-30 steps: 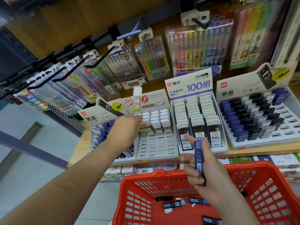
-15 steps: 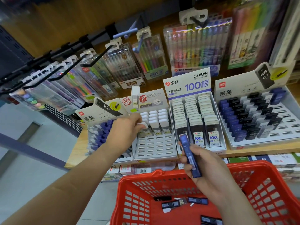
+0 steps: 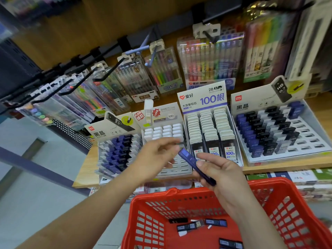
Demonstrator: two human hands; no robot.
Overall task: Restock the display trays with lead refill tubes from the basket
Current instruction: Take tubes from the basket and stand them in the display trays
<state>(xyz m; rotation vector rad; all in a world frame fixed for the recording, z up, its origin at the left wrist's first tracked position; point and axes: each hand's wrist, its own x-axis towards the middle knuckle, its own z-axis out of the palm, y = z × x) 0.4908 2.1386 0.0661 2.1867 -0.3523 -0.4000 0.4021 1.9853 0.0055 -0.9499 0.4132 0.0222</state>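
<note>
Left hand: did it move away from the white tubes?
Yes. The left hand has pulled back from the white-capped tubes, toward the person, and now hovers over the empty front of their tray, near the blue tube in the right hand.

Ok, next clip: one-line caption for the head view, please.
Right hand holds a blue lead refill tube by the red basket, left hand open beside it, facing the shelf's display trays.

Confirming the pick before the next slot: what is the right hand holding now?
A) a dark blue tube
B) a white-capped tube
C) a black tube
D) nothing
A: the right hand pinches a dark blue lead refill tube, its upper end tilted toward the left hand, which holds nothing.
</note>
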